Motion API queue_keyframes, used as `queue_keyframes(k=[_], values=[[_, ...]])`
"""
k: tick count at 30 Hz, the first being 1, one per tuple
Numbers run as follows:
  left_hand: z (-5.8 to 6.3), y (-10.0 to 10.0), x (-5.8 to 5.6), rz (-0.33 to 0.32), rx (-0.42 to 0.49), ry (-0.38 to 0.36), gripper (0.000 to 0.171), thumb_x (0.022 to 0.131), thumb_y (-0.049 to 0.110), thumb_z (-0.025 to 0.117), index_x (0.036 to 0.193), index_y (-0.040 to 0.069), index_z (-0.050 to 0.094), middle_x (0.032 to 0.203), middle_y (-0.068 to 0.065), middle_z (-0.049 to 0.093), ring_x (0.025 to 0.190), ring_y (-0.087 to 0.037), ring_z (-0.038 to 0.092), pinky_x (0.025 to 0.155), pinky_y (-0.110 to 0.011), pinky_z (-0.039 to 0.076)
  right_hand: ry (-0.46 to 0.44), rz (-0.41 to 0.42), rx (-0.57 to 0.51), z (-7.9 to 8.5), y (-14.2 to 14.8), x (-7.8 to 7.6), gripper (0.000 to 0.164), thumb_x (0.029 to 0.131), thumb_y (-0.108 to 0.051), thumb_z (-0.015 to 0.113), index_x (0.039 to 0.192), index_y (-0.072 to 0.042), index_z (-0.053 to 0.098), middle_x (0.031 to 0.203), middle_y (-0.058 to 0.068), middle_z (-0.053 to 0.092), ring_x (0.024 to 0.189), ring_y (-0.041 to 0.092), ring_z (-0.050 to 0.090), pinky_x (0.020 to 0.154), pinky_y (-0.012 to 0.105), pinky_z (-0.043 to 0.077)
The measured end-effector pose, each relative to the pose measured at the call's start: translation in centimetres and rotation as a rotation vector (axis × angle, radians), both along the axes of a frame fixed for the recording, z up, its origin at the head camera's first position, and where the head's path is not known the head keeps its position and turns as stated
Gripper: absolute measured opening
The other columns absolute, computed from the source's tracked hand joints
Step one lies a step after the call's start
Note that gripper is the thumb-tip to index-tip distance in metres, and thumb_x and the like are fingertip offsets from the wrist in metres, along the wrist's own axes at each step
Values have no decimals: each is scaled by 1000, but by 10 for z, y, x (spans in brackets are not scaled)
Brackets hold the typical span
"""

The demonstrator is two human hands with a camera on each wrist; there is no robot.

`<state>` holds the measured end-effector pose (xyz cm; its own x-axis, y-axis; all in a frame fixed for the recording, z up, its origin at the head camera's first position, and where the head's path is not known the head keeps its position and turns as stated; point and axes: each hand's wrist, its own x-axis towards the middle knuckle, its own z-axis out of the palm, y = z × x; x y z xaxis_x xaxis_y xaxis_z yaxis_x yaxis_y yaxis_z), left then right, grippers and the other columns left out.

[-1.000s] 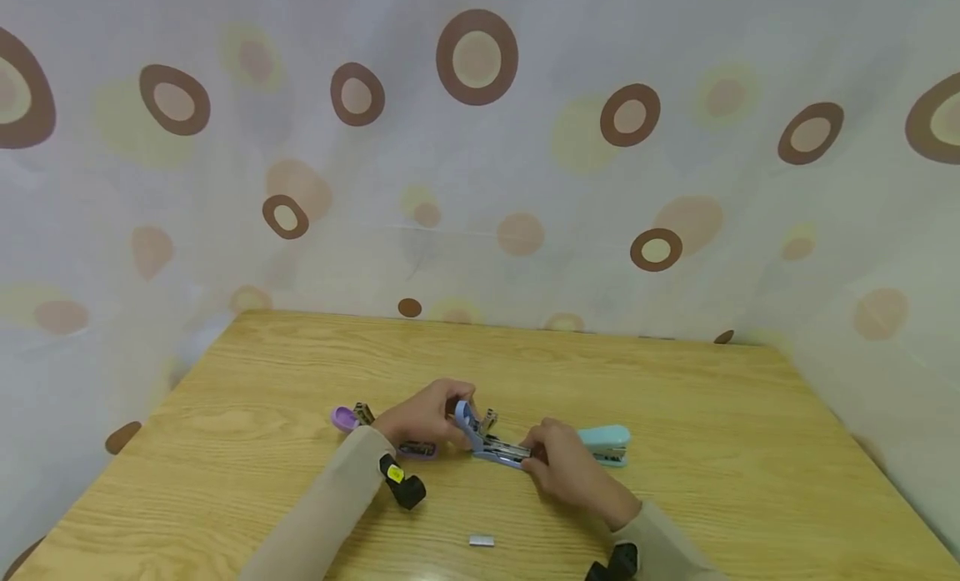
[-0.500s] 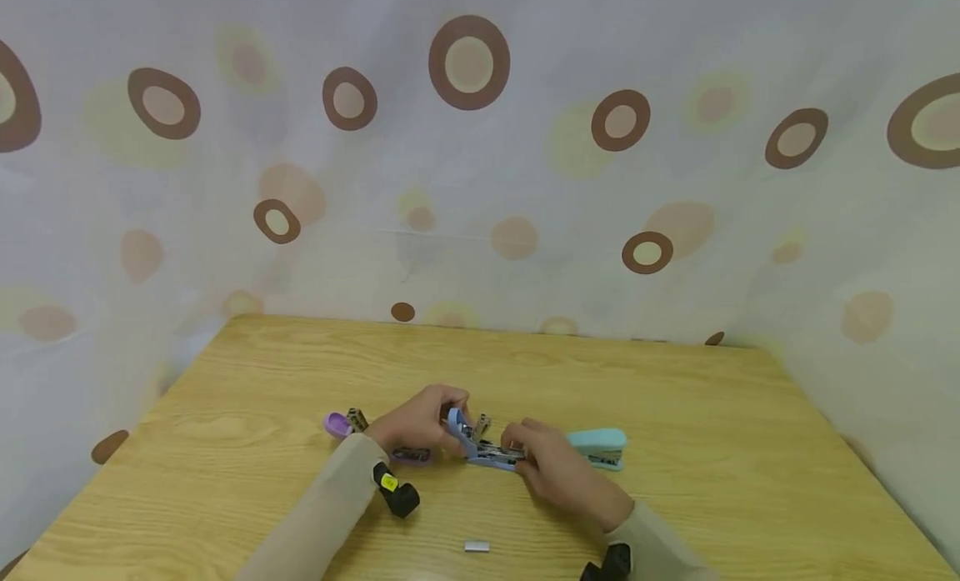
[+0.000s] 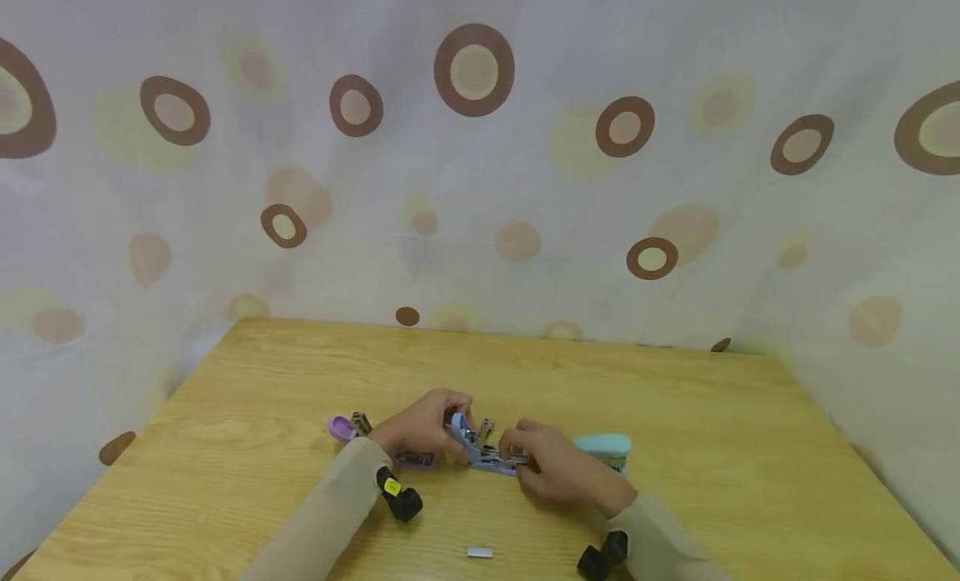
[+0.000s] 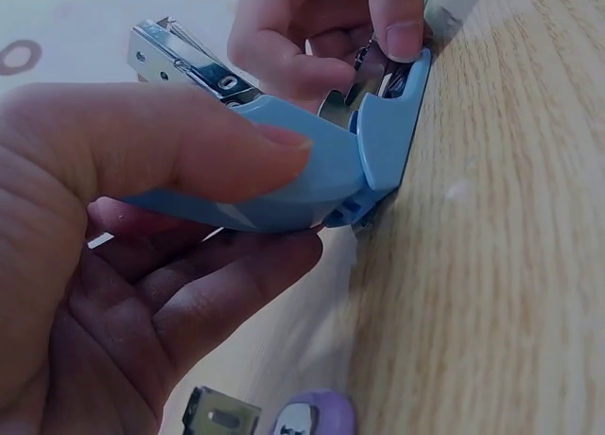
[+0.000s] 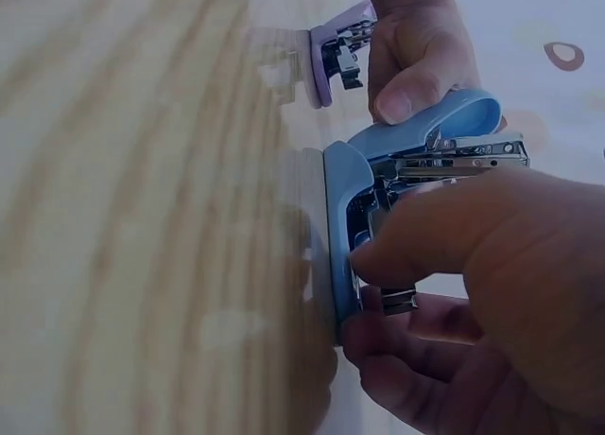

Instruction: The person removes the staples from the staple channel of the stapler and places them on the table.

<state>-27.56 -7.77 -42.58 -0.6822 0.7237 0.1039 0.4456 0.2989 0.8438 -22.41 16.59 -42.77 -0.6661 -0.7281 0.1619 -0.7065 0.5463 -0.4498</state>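
Note:
A light blue stapler (image 3: 462, 431) stands swung wide on the table, its top cover tipped up toward the left. My left hand (image 3: 427, 423) holds that cover, thumb on one side and fingers below, as the left wrist view shows. The right hand (image 3: 558, 464) grips the stapler's low end; in the right wrist view its thumb (image 5: 416, 236) and fingers pinch around the metal staple rail (image 5: 397, 298) and the blue base (image 5: 342, 227). A metal arm (image 4: 184, 61) sticks out from the raised cover. The right fingers partly hide the rail.
An opened purple stapler (image 3: 342, 428) lies left, partly behind the left wrist. A teal stapler (image 3: 603, 444) lies beyond the right hand. A small strip of staples (image 3: 480, 553) rests on the wooden table (image 3: 675, 514) near the front. A patterned curtain (image 3: 517, 172) hangs behind.
My right hand has shifted left along the stapler's base, its fingers now over the metal rail. The left hand keeps its hold on the cover. The head view has moved slightly.

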Motion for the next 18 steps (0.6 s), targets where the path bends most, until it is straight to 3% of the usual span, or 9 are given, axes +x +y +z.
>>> queue_keyframes(k=[8, 16, 18], values=[[-2, 0, 1, -21, 21, -12, 28, 70, -3, 81, 77, 3, 54, 92, -10, 66, 68, -6, 54, 62, -21, 47, 7, 47, 3, -3, 1, -6, 25, 81, 4, 57, 95, -17, 58, 86, -3, 51, 63, 1, 37, 57, 17, 38], [0, -1, 0, -26, 5, 1, 26, 71, -3, 80, 79, 3, 56, 92, -8, 62, 63, -6, 48, 59, -20, 45, 19, 58, 5, -4, 2, -10, 26, 80, 4, 58, 94, -17, 56, 87, -3, 51, 65, 1, 38, 59, 17, 39], [0, -2, 1, -25, 7, -9, 27, 71, -4, 80, 79, 3, 55, 95, -9, 62, 68, -5, 52, 61, -20, 47, 12, 64, 5, -4, 1, -9, 25, 81, 4, 58, 94, -17, 55, 87, -2, 52, 65, 1, 39, 60, 18, 39]])
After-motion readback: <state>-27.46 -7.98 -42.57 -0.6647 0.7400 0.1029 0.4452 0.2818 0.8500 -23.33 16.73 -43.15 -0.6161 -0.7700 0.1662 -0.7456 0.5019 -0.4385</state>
